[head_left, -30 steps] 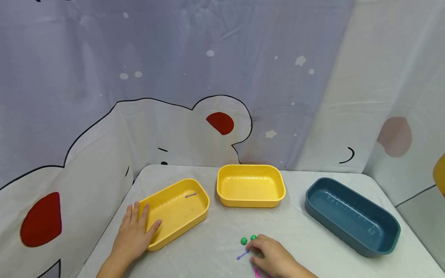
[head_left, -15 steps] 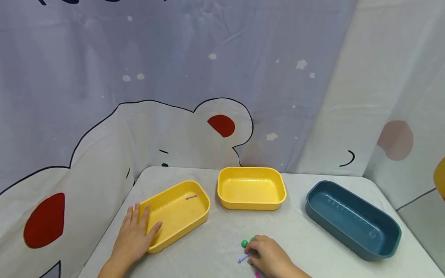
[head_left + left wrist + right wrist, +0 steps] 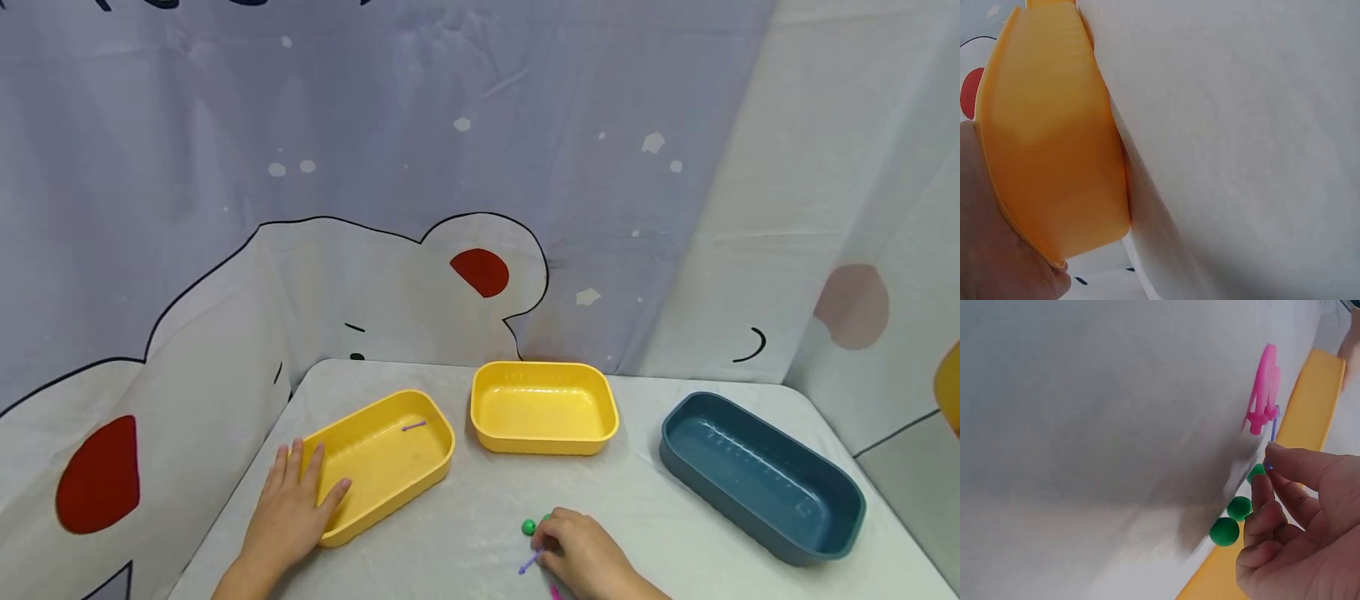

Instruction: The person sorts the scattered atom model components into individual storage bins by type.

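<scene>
My left hand (image 3: 287, 512) lies with straight fingers over the near left end of the left yellow tray (image 3: 382, 504), its thumb spread over the rim. A small purple stick (image 3: 413, 426) with knobbed ends lies inside that tray. Low in the middle of the head view, my right hand (image 3: 587, 552) pinches one end of a second purple stick (image 3: 530, 562) between thumb and fingertip. Round green beads (image 3: 1225, 532) sit close by its fingers on the white table. A pink plastic piece with long prongs (image 3: 1263, 390) lies near the stick; in the head view the hand mostly hides it.
Another yellow tray (image 3: 544, 444) stands at the back middle of the table. To the right, a dark blue tray (image 3: 757, 508) sits at an angle. A printed cloth (image 3: 360, 125) hangs behind the table.
The right thumb and fingertip have closed on the end of the purple stick, which has shifted slightly. The left hand stays on the tray. The head view has tilted a little.
</scene>
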`<state>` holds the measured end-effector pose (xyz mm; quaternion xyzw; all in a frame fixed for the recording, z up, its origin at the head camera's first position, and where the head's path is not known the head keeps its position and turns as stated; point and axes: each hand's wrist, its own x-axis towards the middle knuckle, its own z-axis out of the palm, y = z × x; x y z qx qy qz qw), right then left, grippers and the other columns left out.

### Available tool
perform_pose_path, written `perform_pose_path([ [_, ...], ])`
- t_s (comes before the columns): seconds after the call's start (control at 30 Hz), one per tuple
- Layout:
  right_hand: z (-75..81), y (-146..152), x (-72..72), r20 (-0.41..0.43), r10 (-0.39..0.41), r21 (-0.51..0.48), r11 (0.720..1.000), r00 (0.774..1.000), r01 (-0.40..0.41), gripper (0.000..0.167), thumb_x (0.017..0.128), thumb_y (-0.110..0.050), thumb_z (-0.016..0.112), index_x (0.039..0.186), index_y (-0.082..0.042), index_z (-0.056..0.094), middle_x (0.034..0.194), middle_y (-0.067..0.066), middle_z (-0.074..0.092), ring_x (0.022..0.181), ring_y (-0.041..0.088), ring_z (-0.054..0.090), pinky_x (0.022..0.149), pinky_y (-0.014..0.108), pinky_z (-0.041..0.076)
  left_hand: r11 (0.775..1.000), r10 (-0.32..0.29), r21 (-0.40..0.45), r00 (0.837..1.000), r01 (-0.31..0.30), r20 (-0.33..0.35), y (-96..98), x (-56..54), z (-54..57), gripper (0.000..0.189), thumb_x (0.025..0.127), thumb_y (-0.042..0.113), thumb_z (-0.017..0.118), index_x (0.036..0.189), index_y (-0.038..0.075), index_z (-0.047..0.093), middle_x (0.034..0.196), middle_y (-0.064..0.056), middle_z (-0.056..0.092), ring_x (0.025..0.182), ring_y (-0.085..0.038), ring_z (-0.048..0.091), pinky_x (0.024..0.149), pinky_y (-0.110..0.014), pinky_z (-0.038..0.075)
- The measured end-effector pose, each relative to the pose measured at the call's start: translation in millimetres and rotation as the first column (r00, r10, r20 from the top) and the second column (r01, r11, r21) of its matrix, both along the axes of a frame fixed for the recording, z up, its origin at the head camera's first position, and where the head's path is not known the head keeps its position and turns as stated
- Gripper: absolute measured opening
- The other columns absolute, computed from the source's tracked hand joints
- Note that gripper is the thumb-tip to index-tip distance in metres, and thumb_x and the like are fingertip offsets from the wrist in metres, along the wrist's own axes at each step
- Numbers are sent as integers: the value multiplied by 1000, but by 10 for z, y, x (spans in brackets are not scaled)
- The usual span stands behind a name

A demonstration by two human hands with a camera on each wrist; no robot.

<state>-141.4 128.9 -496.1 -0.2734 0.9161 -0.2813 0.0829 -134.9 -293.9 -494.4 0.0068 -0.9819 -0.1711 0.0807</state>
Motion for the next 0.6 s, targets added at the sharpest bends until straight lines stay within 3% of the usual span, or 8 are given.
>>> perform_pose_path([
  [0.6,77,-4,-8,77,-67,-58,996,995,72,9,87,-14,77,86,-22,72,75,-20,59,68,-2,50,60,23,45,1000,-3,-12,1000,3,0,12,-1,22,84,103,60,43,154,-5,33,160,-38,17,148,-56,11,114,-71,16],
])
